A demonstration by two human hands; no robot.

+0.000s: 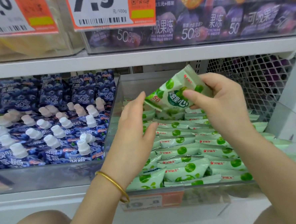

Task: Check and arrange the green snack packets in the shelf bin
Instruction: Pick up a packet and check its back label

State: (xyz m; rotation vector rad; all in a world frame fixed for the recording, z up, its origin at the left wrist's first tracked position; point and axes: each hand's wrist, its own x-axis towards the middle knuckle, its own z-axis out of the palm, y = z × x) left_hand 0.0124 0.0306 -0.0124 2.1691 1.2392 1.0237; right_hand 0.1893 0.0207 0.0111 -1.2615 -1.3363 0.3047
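A clear plastic shelf bin (197,188) holds several rows of pale green snack packets (189,151) standing on edge. My right hand (224,103) pinches one green packet (174,94) by its right side and holds it lifted and tilted above the back of the bin. My left hand (133,135) reaches in from the left with straight fingers; its fingertips touch the raised packet's lower left corner. A gold bangle sits on my left wrist.
To the left, another clear bin (49,175) is packed with blue spouted pouches (49,128) with white caps. Overhead, a shelf (140,57) carries purple jelly packs (207,25) and price tags (106,10). A wire mesh panel (256,77) stands behind right. My knees show below.
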